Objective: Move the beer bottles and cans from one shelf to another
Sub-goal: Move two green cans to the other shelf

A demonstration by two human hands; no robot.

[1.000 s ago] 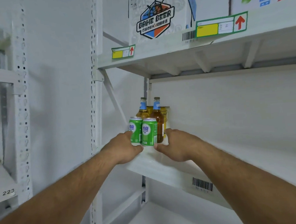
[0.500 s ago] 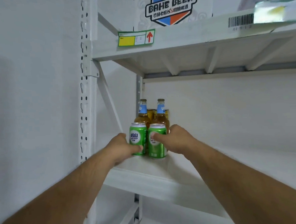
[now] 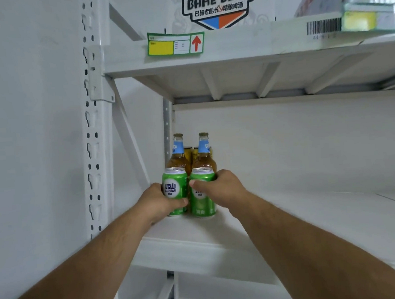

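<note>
Two green beer cans stand side by side on the white middle shelf (image 3: 277,227) near its left end. My left hand (image 3: 159,203) wraps the left green can (image 3: 174,185) from the left. My right hand (image 3: 219,189) grips the right green can (image 3: 203,205) from the right, thumb across its front. Both cans rest on the shelf board. Right behind them stand two amber beer bottles with blue neck labels, the left bottle (image 3: 178,155) and the right bottle (image 3: 203,154). Yellow cans (image 3: 188,153) show between the bottles at the back.
The upper shelf (image 3: 232,52) carries a white BAHE BEER carton (image 3: 217,4) and a green-yellow label with a red arrow (image 3: 175,44). A perforated white upright (image 3: 95,132) and a diagonal brace (image 3: 128,135) stand at the left. The shelf board runs on to the right.
Both hands carried the two green cans further in over the shelf and set them down in front of the bottles. The view moved closer and to the left.
</note>
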